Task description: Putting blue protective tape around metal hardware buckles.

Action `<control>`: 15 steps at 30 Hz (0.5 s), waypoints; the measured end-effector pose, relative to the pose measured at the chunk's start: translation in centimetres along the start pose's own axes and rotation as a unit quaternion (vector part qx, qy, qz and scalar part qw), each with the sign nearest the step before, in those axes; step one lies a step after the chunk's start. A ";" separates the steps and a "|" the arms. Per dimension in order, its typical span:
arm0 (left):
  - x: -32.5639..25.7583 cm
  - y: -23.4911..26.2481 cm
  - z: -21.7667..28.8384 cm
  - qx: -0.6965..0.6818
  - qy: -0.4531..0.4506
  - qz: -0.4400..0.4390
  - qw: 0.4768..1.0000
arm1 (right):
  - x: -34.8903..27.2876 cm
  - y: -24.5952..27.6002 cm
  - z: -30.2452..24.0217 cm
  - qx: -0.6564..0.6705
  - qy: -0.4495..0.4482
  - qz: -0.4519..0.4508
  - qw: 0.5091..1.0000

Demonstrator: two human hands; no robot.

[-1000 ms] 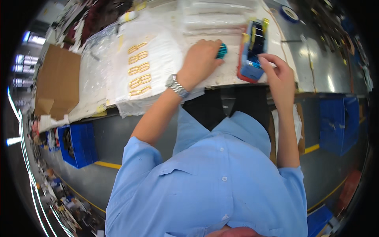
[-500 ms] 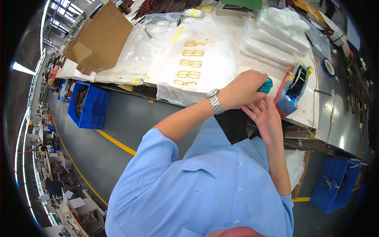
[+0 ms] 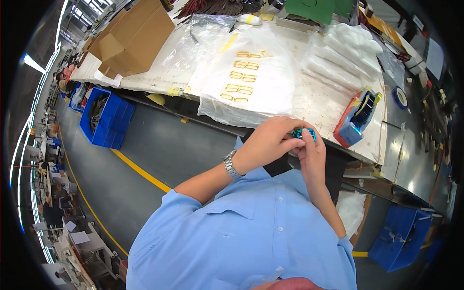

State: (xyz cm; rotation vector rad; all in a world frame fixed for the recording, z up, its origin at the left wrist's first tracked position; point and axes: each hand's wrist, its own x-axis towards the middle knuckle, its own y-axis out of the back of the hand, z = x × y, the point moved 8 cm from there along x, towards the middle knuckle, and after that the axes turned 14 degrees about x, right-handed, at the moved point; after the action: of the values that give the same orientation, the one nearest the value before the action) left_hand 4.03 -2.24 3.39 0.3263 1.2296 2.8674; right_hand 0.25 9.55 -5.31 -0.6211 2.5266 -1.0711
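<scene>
Hands, left hand (image 3: 270, 140) and right hand (image 3: 311, 154), pinched a small teal object (image 3: 303, 134) between fingertips above the bench (image 3: 314, 101) edge, work apparently unfinished, tape dispenser (image 3: 355, 121) nearby.

Brown cardboard box (image 3: 133, 41), open flaps, at 11 o'clock; clear plastic bags (image 3: 251, 77) at 12; stacked white packets (image 3: 345, 55) at 1.
</scene>
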 end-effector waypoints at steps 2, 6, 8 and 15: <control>-1.0 0.3 -0.4 -0.014 0.010 0.005 1.000 | -0.2 -2.2 -0.2 -0.032 -0.009 -0.052 0.998; -2.1 0.3 -2.3 -0.153 0.092 0.026 0.984 | 0.1 -4.4 -0.5 -0.009 -0.015 -0.128 0.992; -2.2 0.6 -2.3 -0.172 0.095 0.036 0.980 | -0.1 -5.1 -0.7 -0.005 -0.013 -0.135 0.991; -2.3 3.0 -2.3 -0.053 0.026 0.162 0.985 | 1.9 -7.8 -1.0 0.066 -0.070 -0.175 0.980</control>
State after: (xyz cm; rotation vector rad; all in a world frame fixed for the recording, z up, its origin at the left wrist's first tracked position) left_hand 6.07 -6.20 3.58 0.4942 1.1165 3.2200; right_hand 0.18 4.34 0.86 -1.0897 2.2546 -1.2477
